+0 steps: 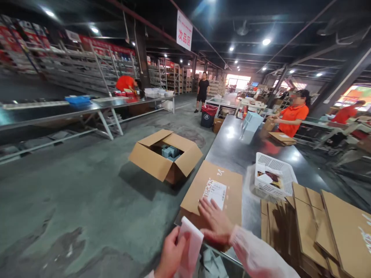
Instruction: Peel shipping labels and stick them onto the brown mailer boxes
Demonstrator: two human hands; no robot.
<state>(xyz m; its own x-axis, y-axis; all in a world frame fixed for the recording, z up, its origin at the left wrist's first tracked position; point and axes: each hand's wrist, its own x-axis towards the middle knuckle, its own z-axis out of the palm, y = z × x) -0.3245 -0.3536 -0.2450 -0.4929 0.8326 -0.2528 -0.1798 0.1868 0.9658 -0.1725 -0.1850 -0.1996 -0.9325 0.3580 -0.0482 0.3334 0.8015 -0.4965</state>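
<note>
A closed cardboard box (198,179) with white printed lettering sits at the near left edge of the metal table, with a white printed label (218,193) on its top. My right hand (216,222) lies on the box with its fingers spread, the fingertips at the label's lower edge. In front of the box, my left hand (171,251) pinches a folded strip of white paper (189,243) between thumb and fingers. Any print on the strip cannot be made out.
Flattened cartons (307,224) are stacked at the right, below a white plastic basket (275,166). An open carton (156,162) holding blue-grey boxes stands left of the table (223,143). Across the table, a person in orange (294,117) handles a brown package.
</note>
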